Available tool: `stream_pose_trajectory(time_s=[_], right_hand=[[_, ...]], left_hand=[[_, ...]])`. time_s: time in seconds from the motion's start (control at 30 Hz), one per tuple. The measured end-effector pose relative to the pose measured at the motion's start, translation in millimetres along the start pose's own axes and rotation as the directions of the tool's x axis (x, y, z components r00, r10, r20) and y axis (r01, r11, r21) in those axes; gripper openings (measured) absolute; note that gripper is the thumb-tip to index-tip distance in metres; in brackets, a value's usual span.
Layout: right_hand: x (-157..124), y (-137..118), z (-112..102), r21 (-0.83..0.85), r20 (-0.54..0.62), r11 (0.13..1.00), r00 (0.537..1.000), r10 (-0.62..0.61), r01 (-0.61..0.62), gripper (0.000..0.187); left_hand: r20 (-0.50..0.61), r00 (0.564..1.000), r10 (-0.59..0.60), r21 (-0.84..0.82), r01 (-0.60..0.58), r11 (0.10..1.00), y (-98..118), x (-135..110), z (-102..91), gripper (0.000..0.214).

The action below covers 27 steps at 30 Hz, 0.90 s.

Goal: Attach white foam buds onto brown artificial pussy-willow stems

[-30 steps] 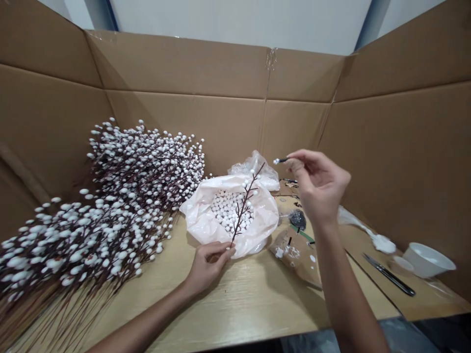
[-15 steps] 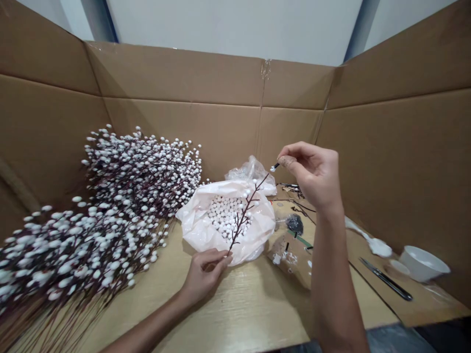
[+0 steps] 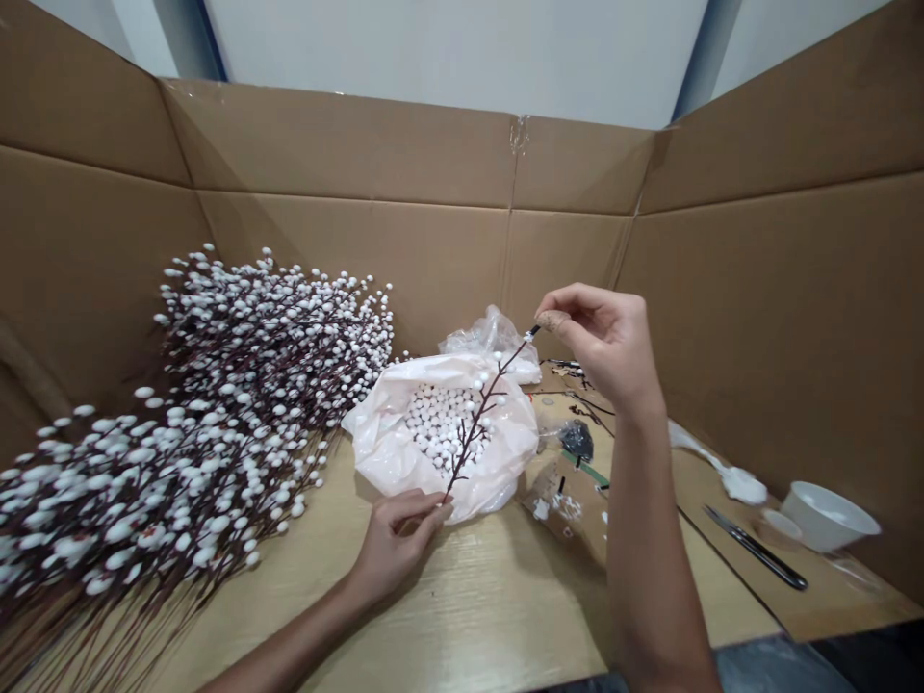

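Note:
My left hand pinches the lower end of a dark brown artificial twig with short side shoots. The twig slants up to the right over an open white plastic bag of small white balls. A few white balls sit near its upper part, though I cannot tell which are fixed to it. Between thumb and fingertips, my right hand holds a short black stick with a white blob at its end. That end meets the twig's upper tip.
Bundles of white-berried stems fill the left side. Right of the bag lie a small black bundle in clear plastic and a white-smeared brown surface. A utility knife and white cup stand far right. Cardboard walls enclose the table.
My right hand has moved slightly left and down, bringing the black stick's white end from just off the twig onto its tip. My left hand keeps its hold.

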State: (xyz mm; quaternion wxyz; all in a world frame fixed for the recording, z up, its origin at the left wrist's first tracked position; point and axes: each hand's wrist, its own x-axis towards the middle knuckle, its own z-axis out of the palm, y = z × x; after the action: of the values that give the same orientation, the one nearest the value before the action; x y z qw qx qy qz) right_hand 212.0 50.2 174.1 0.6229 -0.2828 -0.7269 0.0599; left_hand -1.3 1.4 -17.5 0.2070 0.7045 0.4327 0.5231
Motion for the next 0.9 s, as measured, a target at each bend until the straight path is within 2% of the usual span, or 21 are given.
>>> stream_pose_trajectory(time_s=[0.53, 0.9], right_hand=[[0.9, 1.4, 4.9, 0.078, 0.041, 0.996, 0.998, 0.05, -0.053, 0.006], [1.9, 6.0, -0.7, 0.117, -0.051, 0.992, 0.998, 0.047, -0.041, 0.005]], left_hand=[[0.01, 1.0, 0.0, -0.011, 0.0, 1.0, 2.9, 0.3, -1.6, 0.019], [0.008, 1.0, -0.019, -0.001, 0.019, 1.0, 1.7, 0.6, -2.2, 0.019]])
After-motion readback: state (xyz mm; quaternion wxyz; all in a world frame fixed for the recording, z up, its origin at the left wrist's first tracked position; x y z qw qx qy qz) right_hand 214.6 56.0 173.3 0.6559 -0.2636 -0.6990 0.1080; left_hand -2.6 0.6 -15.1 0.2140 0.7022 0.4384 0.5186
